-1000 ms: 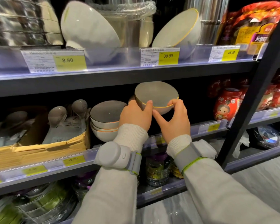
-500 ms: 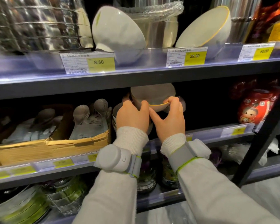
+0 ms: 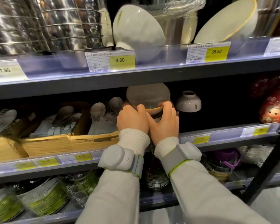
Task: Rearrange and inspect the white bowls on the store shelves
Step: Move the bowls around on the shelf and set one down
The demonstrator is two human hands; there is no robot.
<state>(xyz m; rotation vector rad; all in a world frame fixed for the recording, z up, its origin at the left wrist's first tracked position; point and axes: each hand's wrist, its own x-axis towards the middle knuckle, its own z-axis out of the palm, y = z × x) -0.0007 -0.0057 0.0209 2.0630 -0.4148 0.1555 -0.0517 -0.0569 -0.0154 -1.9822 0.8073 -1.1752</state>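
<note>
Bowl gripped by left hand and right hand; hands hide its lower part.

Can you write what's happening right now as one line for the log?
left hand: holds bowl | right hand: holds bowl | bowl: yellow-rimmed, tilted, middle shelf | nearby: upside-down bowl

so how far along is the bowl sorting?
Done: one small bowl sits upside down on the middle shelf. In hand: left hand and right hand hold a yellow-rimmed bowl. Left: two tilted bowls, and, above.
</note>
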